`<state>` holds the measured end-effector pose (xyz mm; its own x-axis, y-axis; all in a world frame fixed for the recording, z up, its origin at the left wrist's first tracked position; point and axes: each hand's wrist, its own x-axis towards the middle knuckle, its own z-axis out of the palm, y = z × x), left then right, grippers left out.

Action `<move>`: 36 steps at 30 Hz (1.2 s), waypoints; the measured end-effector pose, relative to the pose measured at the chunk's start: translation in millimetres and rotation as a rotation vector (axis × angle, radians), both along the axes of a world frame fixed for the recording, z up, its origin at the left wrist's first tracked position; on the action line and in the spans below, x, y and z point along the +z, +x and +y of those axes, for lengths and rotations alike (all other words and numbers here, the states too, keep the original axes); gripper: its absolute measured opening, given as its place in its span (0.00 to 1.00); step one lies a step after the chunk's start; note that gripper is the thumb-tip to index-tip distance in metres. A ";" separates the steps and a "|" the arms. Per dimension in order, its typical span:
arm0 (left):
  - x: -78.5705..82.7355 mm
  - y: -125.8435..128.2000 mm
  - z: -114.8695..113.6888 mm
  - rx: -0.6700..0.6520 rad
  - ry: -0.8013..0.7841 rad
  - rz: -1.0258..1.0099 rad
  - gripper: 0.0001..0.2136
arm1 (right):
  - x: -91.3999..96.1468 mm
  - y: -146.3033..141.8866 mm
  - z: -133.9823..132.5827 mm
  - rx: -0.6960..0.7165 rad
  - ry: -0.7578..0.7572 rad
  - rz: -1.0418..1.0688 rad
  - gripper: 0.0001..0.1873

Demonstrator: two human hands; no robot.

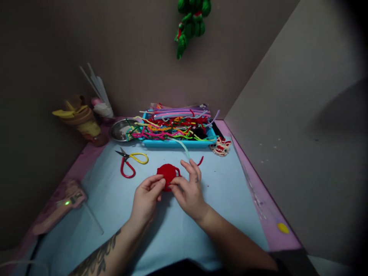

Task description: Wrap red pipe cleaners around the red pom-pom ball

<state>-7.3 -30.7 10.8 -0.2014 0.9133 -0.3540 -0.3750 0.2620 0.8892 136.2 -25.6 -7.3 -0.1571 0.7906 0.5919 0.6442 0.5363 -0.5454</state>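
Note:
A round red piece (pixel 169 172), fuzzy like coiled pipe cleaner, is held above the table with a small red loop standing out on its right side. My left hand (pixel 148 193) is closed on its lower left edge, thumb on top. At the lower right edge, my right hand (pixel 188 189) pinches with thumb and index finger, its other fingers raised. What exactly lies between the right fingertips is too small to make out. A short red pipe cleaner piece (pixel 200 160) lies just beyond the right hand.
Behind stands a blue tray (pixel 178 144) heaped with coloured pipe cleaners, beside a metal bowl (pixel 122 129). Scissors (pixel 128 161) and a glue gun (pixel 64 207) lie left. A lion-face piece (pixel 220 147) and thin metal rods (pixel 253 191) are right. Walls bound the table.

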 end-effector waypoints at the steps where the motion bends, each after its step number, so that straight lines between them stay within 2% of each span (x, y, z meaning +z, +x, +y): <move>1: 0.1 0.2 -0.1 -0.003 -0.002 0.013 0.16 | -0.3 -0.3 -0.1 -0.002 0.005 -0.003 0.06; 19: -2.5 -0.2 -2.1 -0.053 -0.001 -0.031 0.16 | -2.5 -1.2 2.6 -0.047 0.033 0.055 0.05; 27: 0.2 -4.0 -0.1 -0.074 0.009 0.087 0.17 | -1.2 7.4 7.6 0.019 0.006 -0.001 0.07; 32: 8.0 -3.6 0.7 -0.079 -0.008 0.125 0.17 | -1.5 8.3 10.5 0.068 0.001 0.041 0.05; 36: 7.7 -5.2 1.6 -0.112 -0.015 0.127 0.17 | -1.7 10.0 13.1 0.104 -0.051 0.021 0.04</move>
